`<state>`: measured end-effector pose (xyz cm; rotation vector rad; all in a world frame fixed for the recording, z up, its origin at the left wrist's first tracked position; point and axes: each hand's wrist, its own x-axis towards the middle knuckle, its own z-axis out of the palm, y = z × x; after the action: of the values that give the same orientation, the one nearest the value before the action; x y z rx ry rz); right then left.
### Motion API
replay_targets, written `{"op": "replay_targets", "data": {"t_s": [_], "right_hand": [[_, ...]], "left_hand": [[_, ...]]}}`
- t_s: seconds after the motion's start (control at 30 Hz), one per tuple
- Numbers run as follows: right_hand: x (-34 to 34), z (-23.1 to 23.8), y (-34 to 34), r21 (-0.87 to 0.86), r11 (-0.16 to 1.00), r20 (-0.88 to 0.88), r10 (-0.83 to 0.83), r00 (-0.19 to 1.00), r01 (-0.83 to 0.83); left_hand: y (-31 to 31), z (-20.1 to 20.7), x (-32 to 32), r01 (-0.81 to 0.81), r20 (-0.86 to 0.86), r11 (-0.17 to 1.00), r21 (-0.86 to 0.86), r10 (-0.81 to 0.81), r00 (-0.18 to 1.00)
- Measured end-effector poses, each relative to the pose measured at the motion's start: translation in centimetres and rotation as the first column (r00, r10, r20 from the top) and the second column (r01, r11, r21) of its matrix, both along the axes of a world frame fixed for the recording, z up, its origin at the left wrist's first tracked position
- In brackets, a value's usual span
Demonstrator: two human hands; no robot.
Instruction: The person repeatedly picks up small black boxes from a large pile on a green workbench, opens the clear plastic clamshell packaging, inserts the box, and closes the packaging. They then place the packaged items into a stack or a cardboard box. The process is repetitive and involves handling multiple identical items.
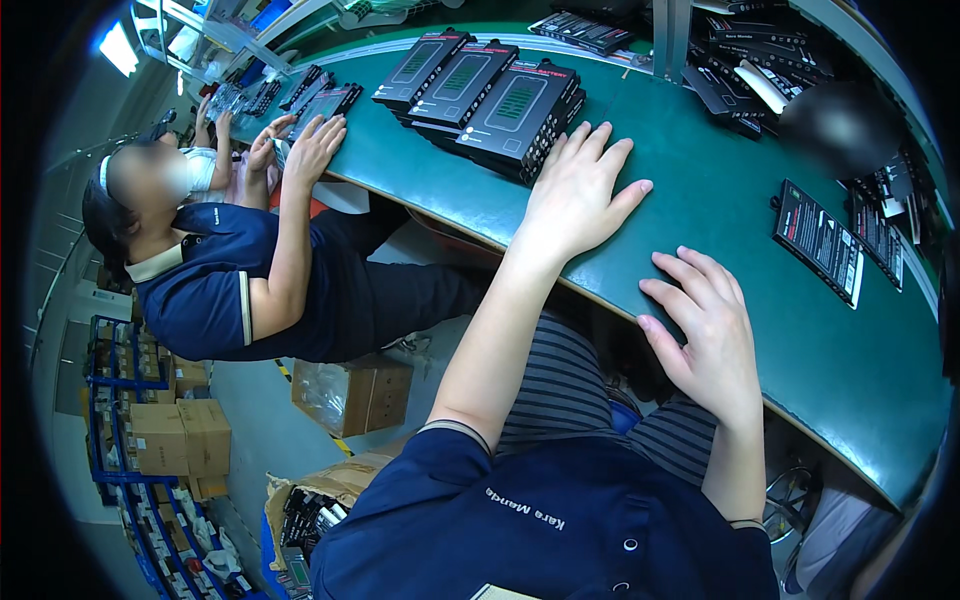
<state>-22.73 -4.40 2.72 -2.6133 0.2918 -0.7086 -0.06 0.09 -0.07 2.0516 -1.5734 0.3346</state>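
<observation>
My left hand is open, fingers spread over the green tabletop. Its fingertips lie beside the nearest stack of flat black battery boxes; whether they touch it I cannot tell. Two more stacks of such boxes, a middle one and a farther one, stand close by to the left. At the table's near edge, my right hand is also open and holds nothing, its fingers slightly bent. To the right of it, a black box lies flat with its printed back up, alongside another black box.
Loose black boxes are heaped at the far right, near a blurred dark round shape. A co-worker sits at left, hands over the table. Cartons, a blue rack and an open carton of black packages stand below.
</observation>
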Motion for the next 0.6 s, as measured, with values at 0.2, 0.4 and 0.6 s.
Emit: {"op": "replay_targets", "data": {"t_s": [0.2, 0.4, 0.6], "right_hand": [[-0.07, -0.11, 0.0, -0.001, 1.0, -0.003, -0.004, 1.0, 0.004], [-0.08, -0.08, -0.01, -0.004, 1.0, -0.002, -0.003, 1.0, 0.003], [-0.08, -0.15, -0.08, -0.006, 1.0, 0.007, 0.002, 1.0, -0.002]], "left_hand": [[-0.02, 0.01, -0.04, 0.001, 0.001, 1.0, -0.003, -0.001, 1.0], [-0.04, -0.07, -0.04, 0.001, 0.007, 1.0, -0.007, -0.001, 1.0], [-0.02, 0.02, -0.09, 0.002, 0.01, 1.0, -0.004, -0.002, 1.0]]}}
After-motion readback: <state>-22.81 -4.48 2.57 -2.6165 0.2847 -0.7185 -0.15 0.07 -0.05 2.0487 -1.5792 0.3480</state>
